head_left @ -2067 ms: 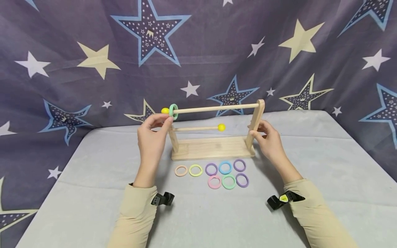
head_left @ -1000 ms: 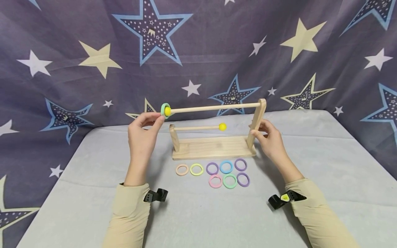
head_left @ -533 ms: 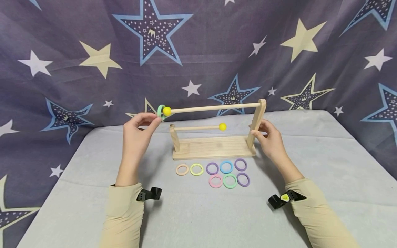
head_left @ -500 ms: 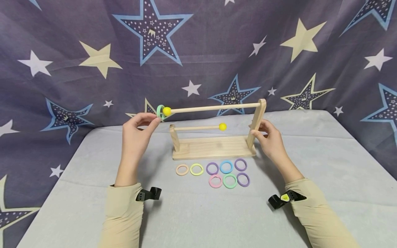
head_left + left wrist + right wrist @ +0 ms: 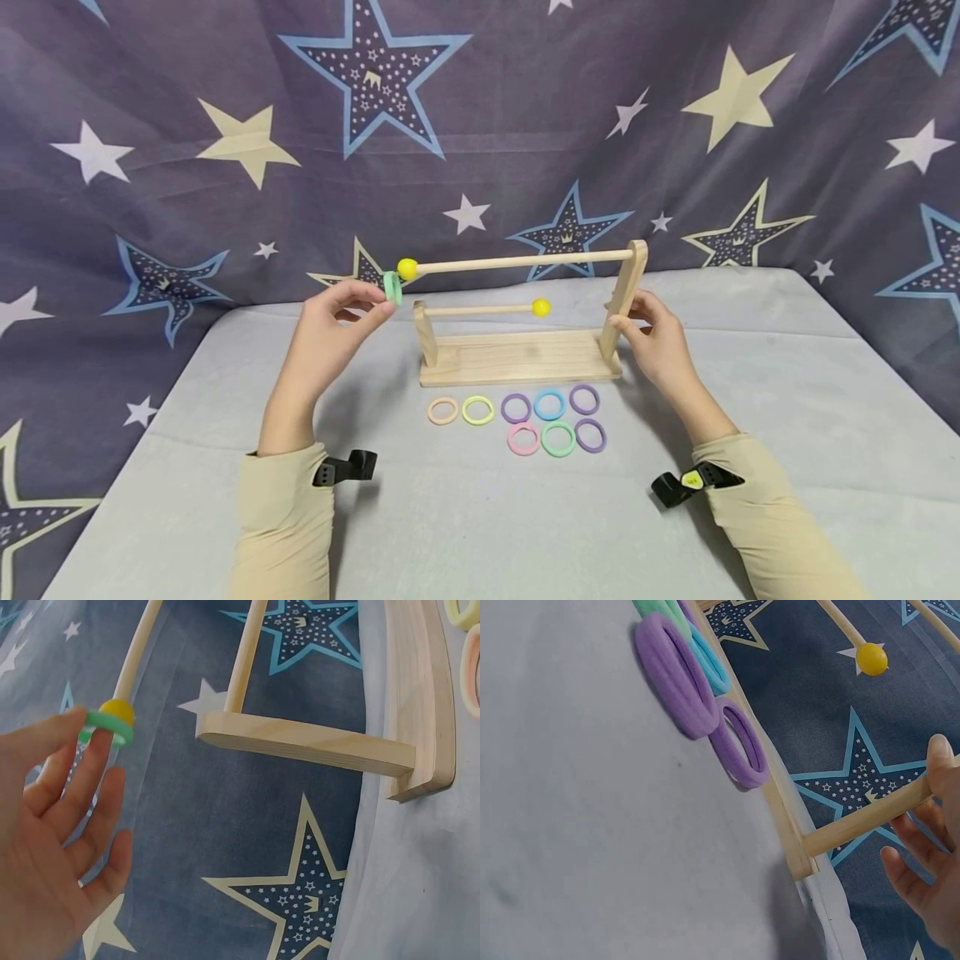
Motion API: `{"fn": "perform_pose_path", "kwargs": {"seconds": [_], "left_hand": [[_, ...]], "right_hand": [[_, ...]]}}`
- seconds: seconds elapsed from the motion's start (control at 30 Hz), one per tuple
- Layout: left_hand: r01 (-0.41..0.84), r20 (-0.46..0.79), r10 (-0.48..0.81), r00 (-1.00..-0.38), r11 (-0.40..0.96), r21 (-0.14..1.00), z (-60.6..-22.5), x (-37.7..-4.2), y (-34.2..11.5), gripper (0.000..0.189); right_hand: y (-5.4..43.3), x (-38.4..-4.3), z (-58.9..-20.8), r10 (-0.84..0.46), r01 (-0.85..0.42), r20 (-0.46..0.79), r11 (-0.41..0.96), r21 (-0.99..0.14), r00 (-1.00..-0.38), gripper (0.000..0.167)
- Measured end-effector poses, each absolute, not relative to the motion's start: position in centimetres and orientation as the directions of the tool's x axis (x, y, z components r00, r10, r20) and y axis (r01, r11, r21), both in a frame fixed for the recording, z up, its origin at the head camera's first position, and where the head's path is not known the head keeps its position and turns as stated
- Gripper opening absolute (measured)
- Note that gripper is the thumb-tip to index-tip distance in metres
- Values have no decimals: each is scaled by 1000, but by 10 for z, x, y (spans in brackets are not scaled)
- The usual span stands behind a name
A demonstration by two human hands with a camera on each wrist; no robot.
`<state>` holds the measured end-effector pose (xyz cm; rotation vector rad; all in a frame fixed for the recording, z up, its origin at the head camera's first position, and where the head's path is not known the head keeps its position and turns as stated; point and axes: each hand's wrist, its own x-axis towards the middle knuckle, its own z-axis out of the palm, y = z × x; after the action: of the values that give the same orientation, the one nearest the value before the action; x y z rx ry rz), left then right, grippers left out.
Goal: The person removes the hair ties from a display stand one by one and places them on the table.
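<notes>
Just left of the upper rod's yellow ball, my left hand pinches a green hair tie between thumb and fingers. In the head view the tie hangs off the rod, slightly below the ball. The left wrist view shows the tie close beside the ball; whether they touch I cannot tell. My right hand grips the tall right upright of the wooden stand, thumb in front and fingers behind. A shorter rod with its own yellow ball extends from the low left upright.
In front of the stand, several hair ties lie flat on the grey cloth: peach, yellow, blue, pink, another green and purple. A star-patterned curtain hangs behind the table.
My left hand has drawn the green hair tie leftward along the upper rod, over the yellow ball and off its end, then lowered it slightly. My right hand keeps its grip on the upright.
</notes>
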<state>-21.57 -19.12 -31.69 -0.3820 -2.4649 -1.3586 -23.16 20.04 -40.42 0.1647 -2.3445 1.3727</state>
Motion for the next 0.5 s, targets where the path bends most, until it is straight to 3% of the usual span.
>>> {"fn": "perform_pose_path", "kwargs": {"seconds": [0.5], "left_hand": [[398, 282, 295, -913, 486, 778, -317, -213, -191, 15]], "right_hand": [[200, -231, -404, 104, -306, 409, 504, -807, -907, 38]]}}
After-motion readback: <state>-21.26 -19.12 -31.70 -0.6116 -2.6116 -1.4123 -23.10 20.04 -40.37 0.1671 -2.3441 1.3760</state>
